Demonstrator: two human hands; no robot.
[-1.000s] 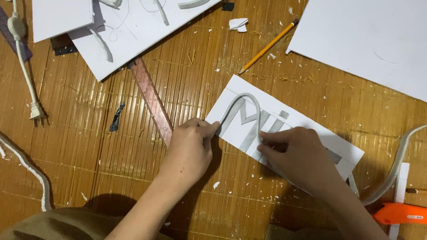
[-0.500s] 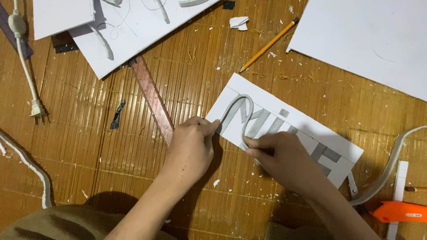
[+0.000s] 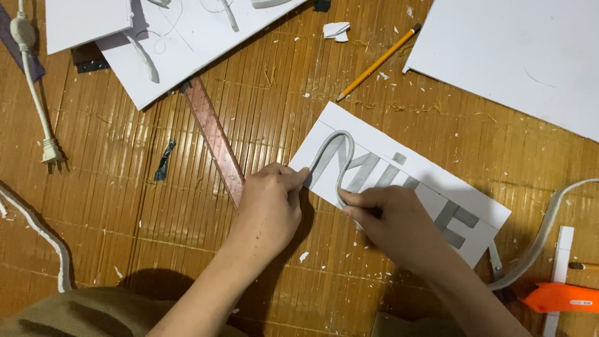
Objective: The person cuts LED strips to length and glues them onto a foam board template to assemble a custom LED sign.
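Observation:
A white card with grey block letters (image 3: 430, 181) lies on the bamboo mat (image 3: 187, 218). A grey flexible strip (image 3: 334, 146) curves in an arch over the card's first letter. My left hand (image 3: 271, 203) pinches the strip's left end at the card's corner. My right hand (image 3: 390, 218) presses the strip's right leg down onto the card with thumb and fingertips. The rest of the strip passes under my right hand and trails off to the right (image 3: 549, 231).
A reddish ruler (image 3: 215, 140) lies beside my left hand. A yellow pencil (image 3: 377, 62) lies above the card. White sheets (image 3: 518, 56) (image 3: 187, 43) lie at the top. An orange tool (image 3: 558, 296) sits lower right; a white power cord with plug (image 3: 37, 93) lies at left.
My right hand slid left and down along the strip, from the middle of the lettering to the first letter's right leg. The left hand stayed put.

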